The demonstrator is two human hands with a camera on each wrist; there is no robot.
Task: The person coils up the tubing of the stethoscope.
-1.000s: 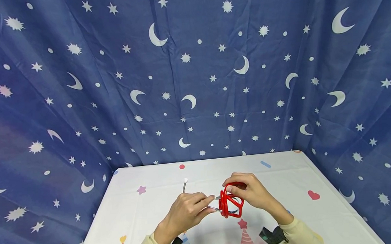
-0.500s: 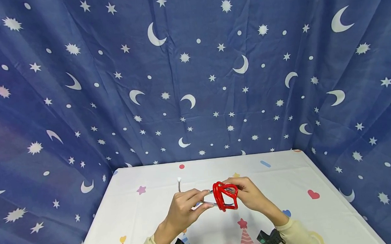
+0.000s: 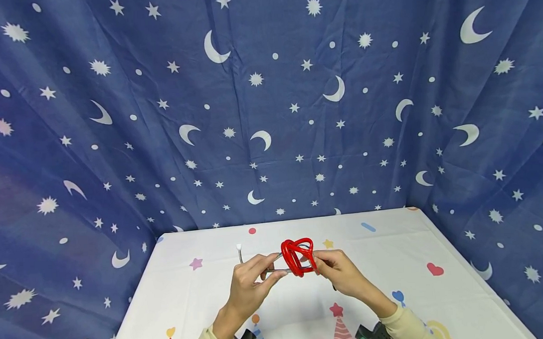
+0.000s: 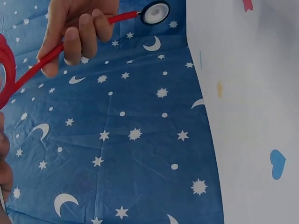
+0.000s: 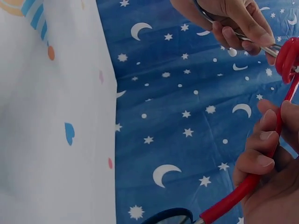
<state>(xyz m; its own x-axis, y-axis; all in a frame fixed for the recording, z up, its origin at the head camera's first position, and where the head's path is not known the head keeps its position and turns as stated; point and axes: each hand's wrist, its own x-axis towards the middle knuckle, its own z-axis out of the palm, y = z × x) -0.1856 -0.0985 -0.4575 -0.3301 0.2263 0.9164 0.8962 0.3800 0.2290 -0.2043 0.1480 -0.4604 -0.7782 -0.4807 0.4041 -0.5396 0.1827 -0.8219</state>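
A stethoscope (image 3: 289, 256) with red tubing wound in several loops round its metal ear tubes is held up over the table. My left hand (image 3: 247, 284) pinches the bare ear tubes (image 5: 267, 49) between thumb and fingers, left of the coil. One white ear tip (image 3: 239, 246) sticks up beyond that hand. My right hand (image 3: 340, 272) grips the red tube just right of the loops, its fingers curled round it in the right wrist view. From this hand the tube's end runs out to the round chest piece (image 4: 155, 12), which hangs free.
A white tablecloth (image 3: 204, 296) printed with stars, hearts and party hats covers the table. Behind it and at both sides hangs a blue curtain (image 3: 269, 109) with moons and stars. Dark wrist devices (image 3: 373, 334) are strapped above both hands.
Both hands have carried the stethoscope left and a little farther from me. My right hand has shifted from the top of the loops down to the tube at their right side.
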